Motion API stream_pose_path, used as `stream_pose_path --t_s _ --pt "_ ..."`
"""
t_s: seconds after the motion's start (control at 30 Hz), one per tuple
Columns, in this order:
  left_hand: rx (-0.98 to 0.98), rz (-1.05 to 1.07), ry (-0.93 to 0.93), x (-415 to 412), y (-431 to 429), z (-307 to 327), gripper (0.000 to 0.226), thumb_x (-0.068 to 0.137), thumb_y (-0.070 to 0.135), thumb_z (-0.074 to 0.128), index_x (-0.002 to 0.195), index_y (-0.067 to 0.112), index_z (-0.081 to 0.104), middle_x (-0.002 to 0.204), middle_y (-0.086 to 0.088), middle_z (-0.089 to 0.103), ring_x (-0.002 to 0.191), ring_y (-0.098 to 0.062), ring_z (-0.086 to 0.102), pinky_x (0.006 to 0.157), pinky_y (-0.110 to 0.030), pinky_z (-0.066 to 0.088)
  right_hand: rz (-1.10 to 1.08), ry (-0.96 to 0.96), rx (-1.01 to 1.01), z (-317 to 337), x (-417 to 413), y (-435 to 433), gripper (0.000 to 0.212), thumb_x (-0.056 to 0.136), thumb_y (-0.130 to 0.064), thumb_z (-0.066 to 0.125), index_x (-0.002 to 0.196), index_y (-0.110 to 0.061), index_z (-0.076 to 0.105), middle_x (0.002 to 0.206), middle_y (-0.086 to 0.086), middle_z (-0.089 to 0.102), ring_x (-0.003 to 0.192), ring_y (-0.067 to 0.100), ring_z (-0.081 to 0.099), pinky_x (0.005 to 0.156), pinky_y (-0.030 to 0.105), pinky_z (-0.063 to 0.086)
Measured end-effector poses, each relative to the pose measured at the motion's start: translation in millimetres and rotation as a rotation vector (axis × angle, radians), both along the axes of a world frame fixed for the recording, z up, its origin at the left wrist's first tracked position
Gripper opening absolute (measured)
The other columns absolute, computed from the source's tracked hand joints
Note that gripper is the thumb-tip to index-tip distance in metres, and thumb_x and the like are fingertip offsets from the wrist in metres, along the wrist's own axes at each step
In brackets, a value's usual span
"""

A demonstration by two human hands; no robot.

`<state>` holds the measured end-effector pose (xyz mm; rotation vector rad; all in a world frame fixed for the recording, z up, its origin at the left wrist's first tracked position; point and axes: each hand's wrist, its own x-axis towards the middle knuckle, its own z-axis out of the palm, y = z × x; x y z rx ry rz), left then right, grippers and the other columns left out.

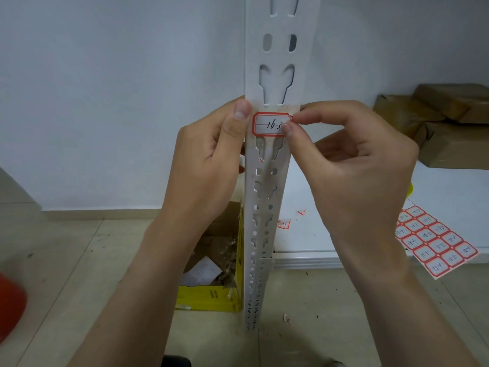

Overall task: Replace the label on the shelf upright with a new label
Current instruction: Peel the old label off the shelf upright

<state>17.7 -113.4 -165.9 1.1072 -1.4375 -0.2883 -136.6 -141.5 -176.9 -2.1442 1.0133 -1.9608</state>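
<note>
The shelf upright (pixel 264 194) runs top to bottom through the middle of the frame, before the wall (pixel 119 102). The label (pixel 268 124) lies across its front at mid-height, between the left hand (pixel 209 149), which grips the upright's left edge, and the right hand (pixel 352 160), which pinches the label's right end. An open box (pixel 211 260) stands on the floor (pixel 79 260) at lower centre, just left of the upright. To the right, a shelf (pixel 449 186) carries label scraps (pixel 284 224) near the upright, a sheet of labels (pixel 434 239) at its front edge, and stacked parcels (pixel 444 123) at the back, upper right.

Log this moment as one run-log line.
left hand: grips shelf upright | right hand: pinches label right edge | label: visible text 16-3, against upright face | label sheet: lying lower right
</note>
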Motion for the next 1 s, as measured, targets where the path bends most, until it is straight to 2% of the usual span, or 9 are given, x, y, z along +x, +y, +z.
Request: stream_pose_path --t_s 0.13,0.33,0.5,0.63,0.83,0.93,1.0 --pt "-0.01 -0.008 0.028 -0.6 0.3 0.8 0.036 0.109 0.036 0.033 0.088 0.044 0.06 0.08 0.03 0.068 0.08 0.003 0.069 0.062 -0.014 0.057 -0.007 0.006 -0.017 -0.1 1.3 0.4 0.006 0.096 -0.018 0.078 0.098 -0.013 0.079 0.099 -0.008 0.075 0.063 0.012 0.067 0.06 0.024 0.055" --pt "0.003 -0.017 0.042 -2.3 0.9 0.3 0.034 0.108 0.037 0.032 0.09 0.044 0.06 0.079 0.036 0.067 0.084 0.007 0.069 0.062 -0.008 0.053 -0.021 -0.011 0.0 -1.6 3.2 1.1 0.007 0.096 -0.021 0.078 0.099 -0.015 0.078 0.099 -0.016 0.07 0.062 0.012 0.067 0.058 0.027 0.056" --pt "-0.007 -0.015 0.033 -0.8 0.1 -0.3 0.035 0.11 0.035 0.032 0.091 0.044 0.061 0.081 0.032 0.068 0.083 0.005 0.069 0.063 -0.01 0.054 -0.002 -0.002 -0.015 -1.4 3.8 0.8 0.005 0.096 -0.018 0.078 0.096 -0.013 0.078 0.101 -0.012 0.07 0.071 0.012 0.067 0.062 0.016 0.055" --pt "-0.013 -0.024 0.035 -0.3 -1.0 -1.3 0.035 0.109 0.035 0.032 0.09 0.043 0.06 0.08 0.033 0.068 0.083 0.005 0.069 0.064 -0.01 0.054 -0.025 -0.032 0.001 -2.6 4.5 1.2 0.008 0.095 -0.022 0.078 0.099 -0.015 0.078 0.1 -0.013 0.072 0.061 0.011 0.067 0.059 0.018 0.054" --pt "-0.022 -0.037 0.001 -0.1 -2.7 -2.6 0.033 0.104 0.043 0.029 0.093 0.041 0.06 0.082 0.033 0.067 0.084 0.004 0.069 0.064 -0.009 0.053 0.002 -0.03 0.0 -2.8 4.2 0.6 0.005 0.094 -0.018 0.08 0.096 -0.014 0.079 0.1 -0.013 0.071 0.066 0.006 0.068 0.062 0.011 0.053" --pt "-0.019 -0.025 -0.017 0.5 -3.3 -2.7 0.033 0.105 0.042 0.03 0.093 0.042 0.06 0.083 0.032 0.067 0.083 0.004 0.069 0.063 -0.01 0.054 -0.028 -0.031 -0.001 -3.9 4.8 0.8 0.006 0.095 -0.021 0.079 0.097 -0.015 0.079 0.1 -0.014 0.072 0.059 0.013 0.066 0.059 0.018 0.053" --pt "-0.026 -0.013 -0.026 1.1 -3.9 -3.2 0.033 0.107 0.04 0.031 0.094 0.04 0.061 0.085 0.021 0.07 0.081 -0.002 0.069 0.061 -0.019 0.057 -0.024 -0.036 -0.009 -4.4 5.2 0.7 0.004 0.094 -0.019 0.08 0.096 -0.015 0.079 0.101 -0.011 0.074 0.058 0.015 0.065 0.058 0.021 0.054"
